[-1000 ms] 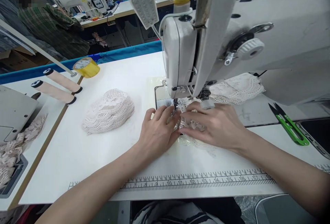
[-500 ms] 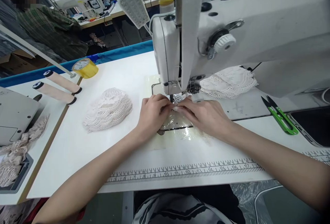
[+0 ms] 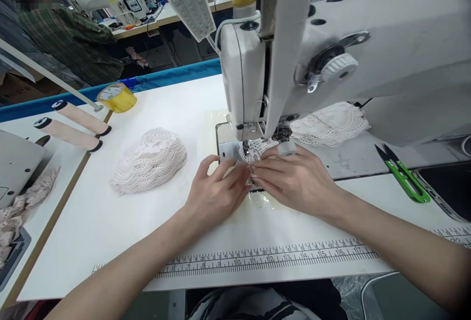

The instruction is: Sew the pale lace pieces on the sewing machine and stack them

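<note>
A white sewing machine (image 3: 331, 65) stands over the white table (image 3: 147, 241). Under its needle lies a small piece of white lace (image 3: 253, 149). My left hand (image 3: 215, 193) and my right hand (image 3: 294, 177) meet just in front of the needle, fingertips pinched together on the near edge of that lace piece. Most of the lace is hidden under my fingers. A heap of white lace (image 3: 149, 159) lies left of my left hand, apart from it. More white lace (image 3: 329, 124) is piled behind the machine head.
Green thread snips (image 3: 403, 173) lie at the right. A yellow tape roll (image 3: 116, 97) and two pale thread cones (image 3: 73, 124) sit at the far left, with beige lace (image 3: 22, 207) below. A printed ruler (image 3: 265, 255) runs along the near edge. A person in a plaid shirt (image 3: 66, 40) works behind.
My hands drew back a little from the presser foot toward me, still pinching the lace. The view shifted slightly.
</note>
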A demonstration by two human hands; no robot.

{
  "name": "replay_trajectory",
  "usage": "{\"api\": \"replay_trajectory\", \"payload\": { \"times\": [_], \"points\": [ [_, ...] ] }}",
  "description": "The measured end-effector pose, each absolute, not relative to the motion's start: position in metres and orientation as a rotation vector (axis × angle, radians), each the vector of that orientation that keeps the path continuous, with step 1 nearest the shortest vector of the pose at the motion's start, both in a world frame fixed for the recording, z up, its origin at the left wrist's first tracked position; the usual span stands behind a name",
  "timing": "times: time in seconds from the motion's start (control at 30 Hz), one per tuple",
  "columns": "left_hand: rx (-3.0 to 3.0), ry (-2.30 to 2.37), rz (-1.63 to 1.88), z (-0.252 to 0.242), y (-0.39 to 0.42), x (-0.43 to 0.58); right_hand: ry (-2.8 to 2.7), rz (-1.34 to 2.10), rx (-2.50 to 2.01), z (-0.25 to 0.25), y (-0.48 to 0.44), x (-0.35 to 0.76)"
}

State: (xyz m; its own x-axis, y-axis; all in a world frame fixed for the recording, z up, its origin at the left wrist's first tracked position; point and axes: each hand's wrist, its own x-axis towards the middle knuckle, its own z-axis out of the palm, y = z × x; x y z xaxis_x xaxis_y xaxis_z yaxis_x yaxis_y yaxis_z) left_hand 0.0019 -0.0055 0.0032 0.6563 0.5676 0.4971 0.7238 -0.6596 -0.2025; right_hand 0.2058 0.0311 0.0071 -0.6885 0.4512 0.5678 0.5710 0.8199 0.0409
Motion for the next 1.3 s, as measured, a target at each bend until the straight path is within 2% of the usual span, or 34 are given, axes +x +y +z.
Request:
{"api": "replay_trajectory", "payload": {
  "times": [1.3],
  "points": [
    [-2.514, -1.156, -0.635, 0.001, 0.01, -0.003, -2.533, -0.378, -0.826, 0.002, 0.037, 0.209]
  ]
}}
